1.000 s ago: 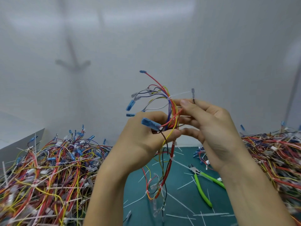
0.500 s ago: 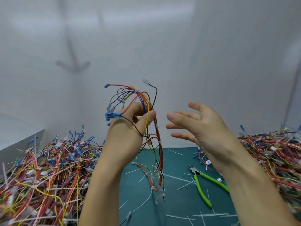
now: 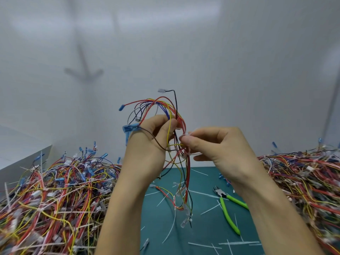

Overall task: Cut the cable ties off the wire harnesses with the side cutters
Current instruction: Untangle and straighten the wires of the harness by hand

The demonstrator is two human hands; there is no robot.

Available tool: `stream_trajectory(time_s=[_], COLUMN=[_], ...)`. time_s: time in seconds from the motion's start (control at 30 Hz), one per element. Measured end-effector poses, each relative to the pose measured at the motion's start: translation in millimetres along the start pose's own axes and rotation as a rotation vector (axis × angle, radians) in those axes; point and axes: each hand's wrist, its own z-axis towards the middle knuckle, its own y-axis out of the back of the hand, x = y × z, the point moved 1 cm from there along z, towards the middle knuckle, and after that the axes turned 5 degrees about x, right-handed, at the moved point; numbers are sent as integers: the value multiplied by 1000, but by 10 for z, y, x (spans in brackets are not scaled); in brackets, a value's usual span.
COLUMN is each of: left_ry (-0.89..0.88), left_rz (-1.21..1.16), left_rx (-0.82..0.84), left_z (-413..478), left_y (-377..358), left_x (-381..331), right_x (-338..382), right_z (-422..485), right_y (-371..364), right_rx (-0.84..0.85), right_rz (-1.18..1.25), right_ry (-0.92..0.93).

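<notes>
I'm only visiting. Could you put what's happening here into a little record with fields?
left hand: grips the wire harness, raised above the green mat
right hand: pinches a white cable tie on the harness
side cutters: lying on the mat, untouched
left pile, right pile: tangled harnesses either side
cut ties: scattered on the mat

My left hand point(image 3: 147, 146) covers the stretch of the wire harness point(image 3: 187, 177) it grips. The white cable tie point(image 3: 189, 134) pinched by my right hand point(image 3: 217, 146) is too small and blurred to show whether it is whole or cut. My right forearm hides the end of one green handle of the side cutters point(image 3: 226, 214), while the left wire pile point(image 3: 55, 190), the right wire pile point(image 3: 303, 177) and both my forearms run off the frame's edges.
</notes>
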Motion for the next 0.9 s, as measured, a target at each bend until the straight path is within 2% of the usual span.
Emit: stream_trajectory(time_s=[0.2,0.3,0.47,0.57,0.73,0.9], left_ry=[25,68,44,18,-4,19], left_rz=[27,120,170,178,37,115], left_rx=[2,56,94,134,118,128], left_z=[27,23,-29,-50,-55,-38], left_y=[-14,1,125,168,155,135], left_x=[65,80,-1,-28,-60,-14], right_x=[-4,-23,-57,-53,-43,-35], right_z=[8,16,37,42,44,43], right_y=[-5,-4,84,115,124,99], right_rx=[-120,-205,-324,-355,-367,-354], right_rz=[112,173,261,287,296,306], right_ry=[56,46,16,15,19,18])
